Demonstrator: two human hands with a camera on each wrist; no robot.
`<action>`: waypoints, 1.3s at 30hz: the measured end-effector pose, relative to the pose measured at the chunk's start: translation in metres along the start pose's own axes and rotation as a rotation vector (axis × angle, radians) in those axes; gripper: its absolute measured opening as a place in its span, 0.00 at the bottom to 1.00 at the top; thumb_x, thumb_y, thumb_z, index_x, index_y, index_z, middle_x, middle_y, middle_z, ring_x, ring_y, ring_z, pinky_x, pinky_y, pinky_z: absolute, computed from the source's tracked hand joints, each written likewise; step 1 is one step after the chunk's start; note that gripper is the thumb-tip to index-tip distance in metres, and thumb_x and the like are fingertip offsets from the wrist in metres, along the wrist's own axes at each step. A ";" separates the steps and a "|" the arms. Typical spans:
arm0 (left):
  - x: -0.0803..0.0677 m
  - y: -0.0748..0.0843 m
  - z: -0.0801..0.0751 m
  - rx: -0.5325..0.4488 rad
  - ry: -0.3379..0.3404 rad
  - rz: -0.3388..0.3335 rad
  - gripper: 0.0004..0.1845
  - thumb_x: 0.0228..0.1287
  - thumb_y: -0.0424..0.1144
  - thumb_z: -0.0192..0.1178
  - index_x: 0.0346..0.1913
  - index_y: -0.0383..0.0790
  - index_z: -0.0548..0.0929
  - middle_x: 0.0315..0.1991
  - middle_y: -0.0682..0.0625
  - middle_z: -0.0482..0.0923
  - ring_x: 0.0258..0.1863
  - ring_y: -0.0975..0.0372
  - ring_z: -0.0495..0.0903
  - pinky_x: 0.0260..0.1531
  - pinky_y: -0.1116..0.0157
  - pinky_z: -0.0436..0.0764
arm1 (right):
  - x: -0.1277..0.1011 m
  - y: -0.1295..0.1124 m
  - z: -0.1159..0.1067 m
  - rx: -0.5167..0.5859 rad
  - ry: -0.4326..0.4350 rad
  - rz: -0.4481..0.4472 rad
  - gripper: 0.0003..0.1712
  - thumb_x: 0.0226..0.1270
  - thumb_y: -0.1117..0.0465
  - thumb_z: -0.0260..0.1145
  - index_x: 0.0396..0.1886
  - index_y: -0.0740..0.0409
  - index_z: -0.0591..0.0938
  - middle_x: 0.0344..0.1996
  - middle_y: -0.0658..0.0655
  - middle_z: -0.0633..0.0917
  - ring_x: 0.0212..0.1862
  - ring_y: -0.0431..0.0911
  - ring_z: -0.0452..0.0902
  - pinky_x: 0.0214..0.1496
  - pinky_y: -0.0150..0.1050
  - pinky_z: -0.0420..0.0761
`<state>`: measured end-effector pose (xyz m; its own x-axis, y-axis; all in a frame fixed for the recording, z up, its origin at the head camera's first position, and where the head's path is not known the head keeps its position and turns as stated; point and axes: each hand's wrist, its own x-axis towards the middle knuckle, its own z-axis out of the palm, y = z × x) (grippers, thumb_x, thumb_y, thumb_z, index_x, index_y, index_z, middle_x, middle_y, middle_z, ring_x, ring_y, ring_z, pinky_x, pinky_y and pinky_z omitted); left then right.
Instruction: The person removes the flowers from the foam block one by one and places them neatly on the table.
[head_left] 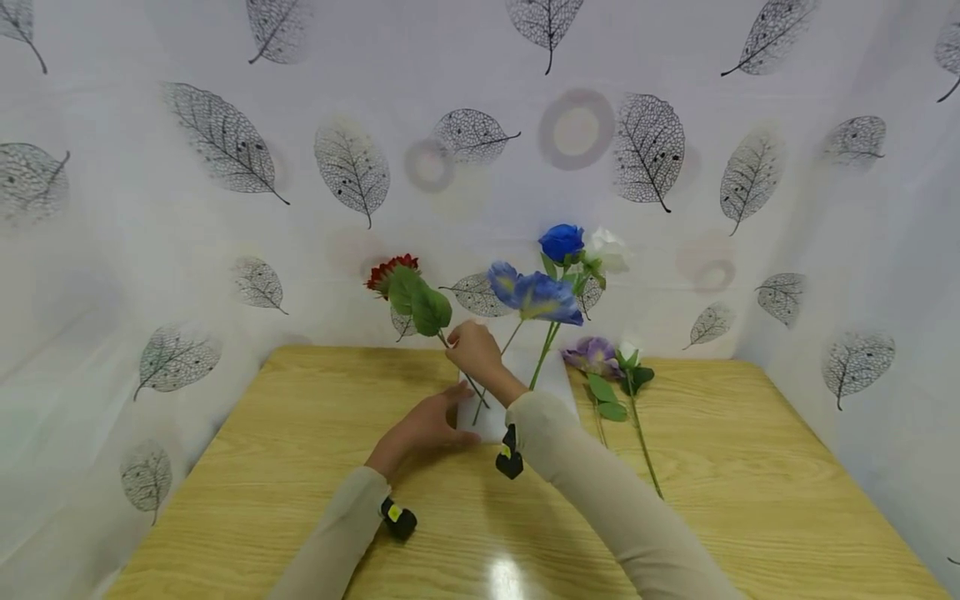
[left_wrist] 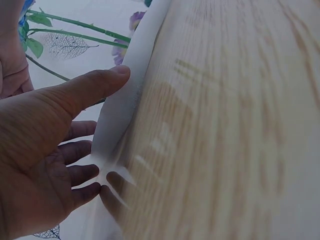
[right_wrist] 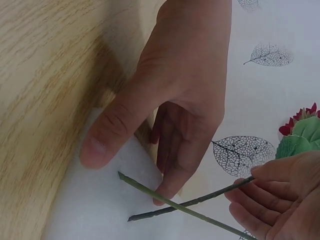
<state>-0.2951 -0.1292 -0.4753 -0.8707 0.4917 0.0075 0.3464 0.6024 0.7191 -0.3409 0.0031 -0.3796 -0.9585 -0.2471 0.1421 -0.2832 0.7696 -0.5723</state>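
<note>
At the left, above the surface (head_left: 247, 467), a red flower (head_left: 393, 275) leans, its leafy stem pinched by the right hand (head_left: 476, 350), lower end at the white block (head_left: 558, 387); its depth I cannot tell. Fingers spread, the left hand (head_left: 426, 423) touches the block's left corner. From the block rise a blue-violet flower (head_left: 540, 298), a blue rose (head_left: 562, 243) and a white rose (head_left: 607, 250); beside it lies a purple flower (head_left: 594, 357).
</note>
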 end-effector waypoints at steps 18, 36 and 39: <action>0.000 0.000 0.001 -0.011 -0.001 -0.029 0.49 0.58 0.56 0.74 0.78 0.44 0.64 0.81 0.46 0.55 0.79 0.50 0.59 0.76 0.49 0.66 | -0.003 -0.004 0.002 -0.012 0.007 -0.014 0.09 0.70 0.67 0.66 0.42 0.60 0.91 0.41 0.59 0.92 0.38 0.51 0.89 0.41 0.45 0.90; 0.001 -0.003 0.000 0.011 0.008 -0.018 0.46 0.58 0.54 0.75 0.76 0.43 0.67 0.81 0.46 0.56 0.79 0.49 0.60 0.77 0.50 0.65 | -0.014 -0.027 -0.015 0.142 0.026 -0.120 0.07 0.68 0.67 0.70 0.41 0.63 0.91 0.35 0.59 0.92 0.35 0.48 0.89 0.36 0.36 0.87; 0.000 -0.004 0.001 0.013 0.012 -0.012 0.45 0.58 0.53 0.75 0.76 0.43 0.68 0.81 0.47 0.56 0.79 0.50 0.60 0.77 0.50 0.65 | -0.016 -0.026 -0.015 0.224 0.031 -0.133 0.08 0.68 0.68 0.69 0.43 0.64 0.91 0.35 0.60 0.92 0.36 0.50 0.90 0.38 0.36 0.88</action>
<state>-0.2960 -0.1309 -0.4785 -0.8787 0.4774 0.0073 0.3406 0.6161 0.7102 -0.3183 -0.0041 -0.3547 -0.9148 -0.3164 0.2512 -0.3962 0.5809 -0.7110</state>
